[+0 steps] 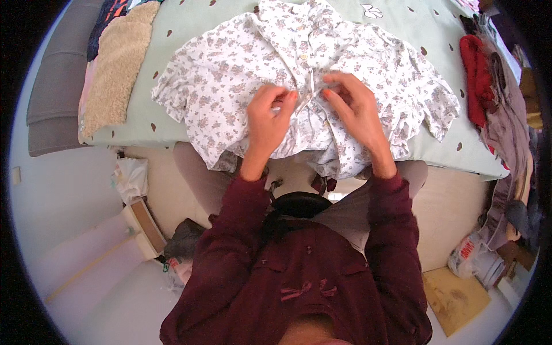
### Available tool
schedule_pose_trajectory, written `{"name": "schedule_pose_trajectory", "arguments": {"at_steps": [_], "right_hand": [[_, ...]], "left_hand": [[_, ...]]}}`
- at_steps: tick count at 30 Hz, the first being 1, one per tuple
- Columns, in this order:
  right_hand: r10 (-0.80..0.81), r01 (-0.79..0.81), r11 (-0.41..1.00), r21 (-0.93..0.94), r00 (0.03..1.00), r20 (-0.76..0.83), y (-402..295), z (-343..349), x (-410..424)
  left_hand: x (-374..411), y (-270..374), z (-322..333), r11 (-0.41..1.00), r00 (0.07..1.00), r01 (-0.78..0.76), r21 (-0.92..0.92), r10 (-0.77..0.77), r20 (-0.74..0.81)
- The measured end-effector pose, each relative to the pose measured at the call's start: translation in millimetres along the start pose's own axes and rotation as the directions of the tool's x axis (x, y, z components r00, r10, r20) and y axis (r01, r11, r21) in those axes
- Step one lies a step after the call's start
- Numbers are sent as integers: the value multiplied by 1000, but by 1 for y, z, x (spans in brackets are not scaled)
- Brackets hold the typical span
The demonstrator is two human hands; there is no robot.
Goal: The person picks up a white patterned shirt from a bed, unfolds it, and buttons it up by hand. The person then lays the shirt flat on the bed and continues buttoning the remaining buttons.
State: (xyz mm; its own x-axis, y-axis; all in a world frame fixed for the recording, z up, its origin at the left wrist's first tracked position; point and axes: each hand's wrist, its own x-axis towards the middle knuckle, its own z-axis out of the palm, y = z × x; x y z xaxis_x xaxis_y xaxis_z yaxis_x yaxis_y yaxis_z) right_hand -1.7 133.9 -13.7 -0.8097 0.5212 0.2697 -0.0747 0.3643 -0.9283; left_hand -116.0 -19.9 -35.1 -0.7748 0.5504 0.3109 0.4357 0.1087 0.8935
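A white button-up shirt with a small floral print (233, 77) lies spread over the edge of a bed with a pale green sheet (172, 26). Its lower hem hangs over the edge above my lap. My left hand (271, 116) is over the shirt's front, left of the button placket, with thumb and fingertips curled close together. Across the placket, my right hand (355, 108) has its thumb and fingers bent towards the opening. Whether either hand pinches the fabric cannot be told. A round button (303, 57) shows above the hands.
A beige fleece item (120, 64) lies at the bed's left side, near a grey cushioned piece (60, 77). Red cloth (476, 82) and brownish garments (506, 108) are heaped at the right. A white plastic bag (130, 177) stands on the floor at left.
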Motion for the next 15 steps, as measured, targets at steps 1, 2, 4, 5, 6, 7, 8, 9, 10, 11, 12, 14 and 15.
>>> {"name": "schedule_pose_trajectory", "arguments": {"at_steps": [1,2,4,5,6,7,8,9,10,11,12,14,15], "right_hand": [[-48,43,996,-80,997,-65,-10,-3,-13],[-62,47,982,-185,995,-77,-10,-12,-34],[-30,-9,950,-312,992,-120,-17,-14,-79],[30,-86,936,-342,986,-166,-19,-10,-101],[3,-79,900,-428,984,-177,-15,-5,-119],[-31,-64,863,-501,983,-179,-13,2,-131],[-35,-76,848,-525,980,-197,-14,10,-138],[-33,-109,818,-565,971,-235,-13,16,-140],[-35,-141,788,-599,962,-272,-12,23,-139],[-40,-177,752,-635,949,-312,-9,29,-139],[0,-215,764,-608,943,-333,6,23,-142],[42,-186,879,-438,948,-316,6,19,-137],[69,-175,922,-346,952,-297,6,18,-138]], "left_hand": [[-5,-1,-16,979,992,-117,165,123,-24],[-9,-6,-36,918,969,-222,327,245,-28],[-14,-17,-84,793,977,-149,591,211,-37],[-10,-25,-98,722,973,-104,684,217,-82],[0,-27,-109,686,977,-46,726,184,-111],[10,-31,-115,617,959,-76,784,262,-113],[22,-37,-119,540,935,-99,836,337,-107],[36,-43,-124,451,907,-119,885,413,-89],[47,-59,-127,505,951,-156,849,310,-9],[54,-74,-129,566,975,-184,804,206,79],[59,-77,-122,550,974,-183,815,216,72],[78,-91,-143,633,982,-171,756,176,74],[84,-102,-156,672,986,-156,723,148,76]]}}
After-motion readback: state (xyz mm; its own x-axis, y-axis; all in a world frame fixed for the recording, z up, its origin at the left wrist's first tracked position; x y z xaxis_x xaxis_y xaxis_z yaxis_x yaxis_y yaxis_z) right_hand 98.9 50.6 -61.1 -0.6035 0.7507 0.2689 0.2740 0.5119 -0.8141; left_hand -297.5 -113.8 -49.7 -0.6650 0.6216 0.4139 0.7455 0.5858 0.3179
